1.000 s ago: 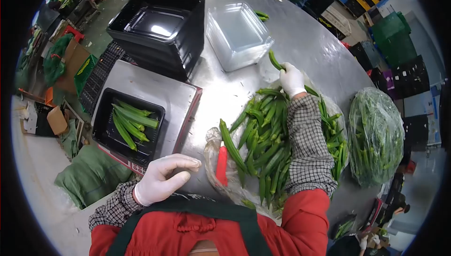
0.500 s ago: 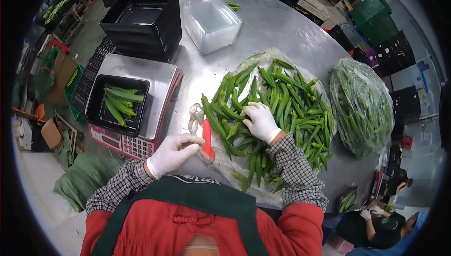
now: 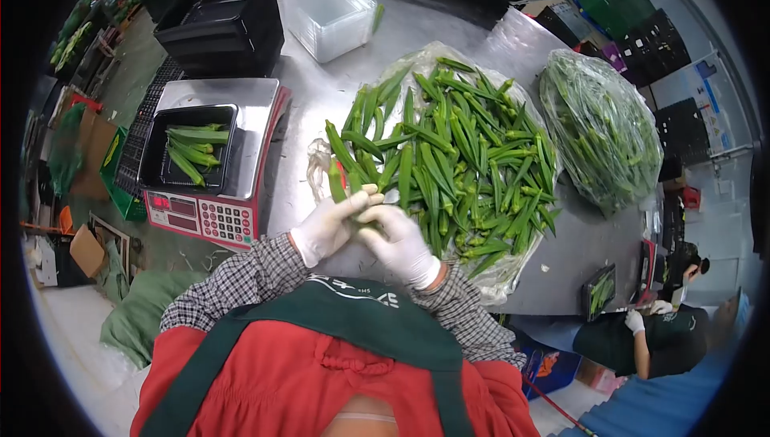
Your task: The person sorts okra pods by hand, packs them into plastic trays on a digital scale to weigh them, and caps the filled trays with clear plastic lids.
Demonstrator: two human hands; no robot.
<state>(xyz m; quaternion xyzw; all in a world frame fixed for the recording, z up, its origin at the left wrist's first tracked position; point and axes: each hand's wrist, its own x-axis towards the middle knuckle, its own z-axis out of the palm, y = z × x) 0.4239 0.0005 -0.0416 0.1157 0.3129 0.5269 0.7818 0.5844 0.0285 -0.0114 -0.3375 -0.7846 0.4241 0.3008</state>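
Both my hands wear white gloves and meet at the near left edge of the okra pile [image 3: 469, 156]. My left hand [image 3: 327, 230] is closed around okra pods [image 3: 336, 182], whose ends point up past the fingers. My right hand [image 3: 399, 246] touches it from the right, fingers curled against the lower part of the held okra; its exact grip is partly hidden. The loose okra lies on an opened clear plastic bag [image 3: 499, 288]. Behind the fingers, the red object on the bag is mostly covered.
A black tray [image 3: 228, 148] with several okra pods sits on the red-edged scale [image 3: 210, 216] at left. Stacked black trays [image 3: 220, 32] and clear boxes [image 3: 327, 16] stand behind. A full bag of okra [image 3: 601, 128] lies at right. Another person [image 3: 654, 341] works at lower right.
My right hand has left the okra pile and come over to my left hand, where okra pods now show. The view has shifted, bringing a black crate into sight at the top.
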